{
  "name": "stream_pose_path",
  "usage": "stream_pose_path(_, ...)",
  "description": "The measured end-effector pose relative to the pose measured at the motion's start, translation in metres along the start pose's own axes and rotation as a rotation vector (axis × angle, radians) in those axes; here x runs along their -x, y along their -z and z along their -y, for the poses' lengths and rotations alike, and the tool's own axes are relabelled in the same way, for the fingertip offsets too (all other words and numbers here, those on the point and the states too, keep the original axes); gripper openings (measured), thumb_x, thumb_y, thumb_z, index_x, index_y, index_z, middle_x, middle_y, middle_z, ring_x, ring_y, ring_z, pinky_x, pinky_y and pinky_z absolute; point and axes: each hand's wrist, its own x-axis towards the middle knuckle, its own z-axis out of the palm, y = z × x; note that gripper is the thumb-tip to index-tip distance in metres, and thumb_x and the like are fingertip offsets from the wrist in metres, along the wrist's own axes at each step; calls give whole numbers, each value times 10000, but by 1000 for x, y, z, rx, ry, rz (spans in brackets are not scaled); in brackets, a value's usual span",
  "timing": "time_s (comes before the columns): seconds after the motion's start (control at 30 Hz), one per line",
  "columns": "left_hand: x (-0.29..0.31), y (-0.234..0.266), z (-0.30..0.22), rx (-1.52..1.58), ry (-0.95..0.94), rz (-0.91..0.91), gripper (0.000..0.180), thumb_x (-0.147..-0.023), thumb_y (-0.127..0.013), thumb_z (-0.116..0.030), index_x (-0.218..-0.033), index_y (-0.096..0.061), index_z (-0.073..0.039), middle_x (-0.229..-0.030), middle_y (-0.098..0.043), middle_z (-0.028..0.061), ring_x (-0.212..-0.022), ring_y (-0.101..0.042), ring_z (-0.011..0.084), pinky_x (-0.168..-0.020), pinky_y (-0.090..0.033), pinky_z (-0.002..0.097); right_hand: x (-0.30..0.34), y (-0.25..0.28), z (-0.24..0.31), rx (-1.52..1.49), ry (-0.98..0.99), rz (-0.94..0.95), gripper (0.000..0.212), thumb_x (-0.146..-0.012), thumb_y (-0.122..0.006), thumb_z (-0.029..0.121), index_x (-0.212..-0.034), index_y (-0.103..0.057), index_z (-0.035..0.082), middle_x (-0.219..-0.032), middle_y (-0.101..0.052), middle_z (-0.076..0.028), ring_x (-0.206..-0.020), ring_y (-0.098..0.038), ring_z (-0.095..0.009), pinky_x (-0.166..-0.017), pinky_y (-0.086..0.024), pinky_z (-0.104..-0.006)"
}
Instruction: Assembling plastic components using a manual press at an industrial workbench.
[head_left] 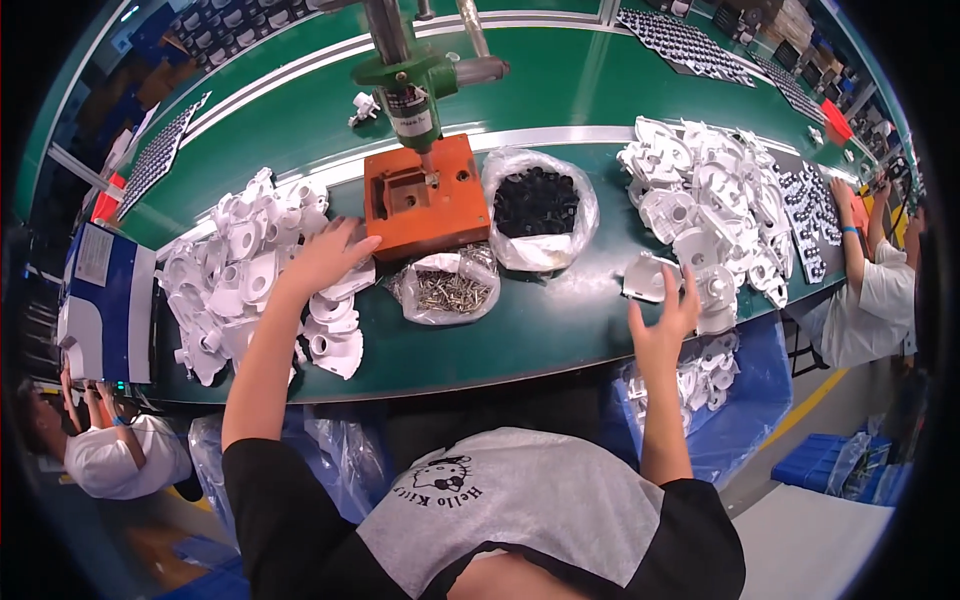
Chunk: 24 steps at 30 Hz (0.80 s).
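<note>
So, about this bench setup: a loose white plastic part [650, 278] was lying on the green table [530, 330], just beside the right-hand pile of white parts [715, 190], and it was being reached for, as best could be judged. The right hand [662, 330] was held spread, thumb well apart from the fingers, fingertips right by the part's near edge; whether it was actually being touched couldn't be told. Nothing looked pinched yet. The left hand [325, 260] was spread too, palm down over the left-hand pile of white parts [240, 240], thumb near the corner of the orange fixture block [432, 232]; what was under that palm was hidden. For a clean pickup, the part was probably best taken by its outer rim, thumb on one side and fingers on the other, so that neighbours in the heap weren't dragged along. A light pinch was likely plenty, since thin plastic was easily flexed. Fingers were also best kept clear of the press tip [430, 166] above the block, and the open bag of small metal pieces [447, 292] in front was worth not being knocked.
</note>
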Motion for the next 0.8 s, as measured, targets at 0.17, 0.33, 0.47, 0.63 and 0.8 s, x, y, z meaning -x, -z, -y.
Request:
stream_pose_path(0.17,3,0,12,150,-134,-26,835,-777,-645,-530,-1378,-372,-18,-1415,-347,267,-1299,-372,366,-1067,-309,410,-6,-25,2,47,-74,181,678,-731,-739,233,-1339,-449,155,-1292,-473,-165,-1207,-440,-330,-988,-294,-464)
stream_pose_path(0.33,0,13,12,69,-77,43,947,-629,-748,-500,-1376,-385,-46,-1396,-374,256,-1256,-421,363,-1025,-369,410,-7,-37,-14,-96,125,146,439,-796,-648,79,-1221,-540,90,-1021,-609,-116,-926,-605,-260,-796,-459,-380)
stream_pose_path(0.47,-14,9,37,8,-113,-257,888,-649,-747,-495,-1337,-409,-48,-1270,-489,241,-1150,-511,365,-961,-420,388,-16,-25,18,-1094,-385,335,338,-852,-545,88,-1183,-499,31,-900,-594,-85,-726,-590,-149,-627,-460,-277)
stream_pose_path(0.63,-10,21,36,988,-77,-566,637,-827,-682,-299,-1297,-337,-42,-1150,-507,167,-971,-599,205,-752,-520,320,-29,-12,45,-1244,-277,684,456,-882,-454,377,-1203,-392,60,-877,-515,-35,-693,-463,-86,-615,-375,-218)
stream_pose_path(0.8,13,3,-9,1437,-326,-671,576,-870,-646,-259,-1297,-283,-126,-1181,-489,174,-1035,-578,272,-899,-510,433,-38,-6,73,-1095,28,884,399,-892,-480,243,-1220,-381,38,-1048,-475,-75,-858,-485,-146,-767,-427,-292)
